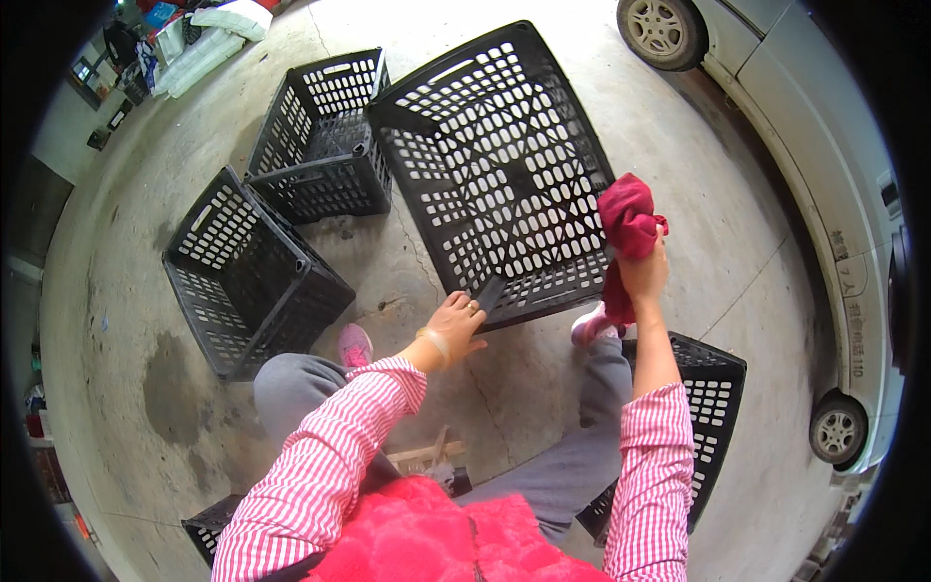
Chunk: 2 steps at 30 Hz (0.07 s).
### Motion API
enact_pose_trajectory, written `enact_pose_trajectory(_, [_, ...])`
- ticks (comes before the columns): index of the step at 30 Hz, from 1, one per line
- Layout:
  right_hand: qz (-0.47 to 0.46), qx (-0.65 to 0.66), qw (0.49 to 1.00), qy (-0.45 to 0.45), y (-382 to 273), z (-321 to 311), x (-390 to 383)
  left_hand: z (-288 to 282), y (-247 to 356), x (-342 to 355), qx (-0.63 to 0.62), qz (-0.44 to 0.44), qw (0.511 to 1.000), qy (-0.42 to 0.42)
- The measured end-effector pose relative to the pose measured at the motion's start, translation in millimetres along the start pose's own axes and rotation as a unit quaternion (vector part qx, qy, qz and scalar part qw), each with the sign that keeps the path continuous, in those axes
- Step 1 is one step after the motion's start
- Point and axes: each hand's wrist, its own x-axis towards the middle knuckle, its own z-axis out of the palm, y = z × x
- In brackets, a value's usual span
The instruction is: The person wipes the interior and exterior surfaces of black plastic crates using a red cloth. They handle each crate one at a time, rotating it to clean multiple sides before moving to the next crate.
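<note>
A large black plastic crate with oval slots is tilted up before me, its open side facing me. My left hand, with a ring and a clear band at the wrist, grips its near left corner. In my right hand a crumpled dark red cloth is bunched against the crate's right rim. Part of the cloth hangs below that hand. The fingertips of my right hand are partly hidden by the cloth.
Two black crates stand on the concrete floor to the left. Another crate is beside my right leg, and one more shows at lower left. A silver van is parked at right. White sacks lie far left.
</note>
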Motion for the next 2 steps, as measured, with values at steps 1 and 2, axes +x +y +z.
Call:
enact_pose_trajectory(1, [0.003,-0.005,1.0,0.004,2.9,6.8,9.5,0.0,-9.1,7.1,0.002,0.009,1.0,0.015])
enact_pose_trajectory(2, [0.053,-0.016,0.998,-0.037,6.5,12.2,19.4,-1.0,-14.9,9.9,0.004,0.009,1.0,0.013])
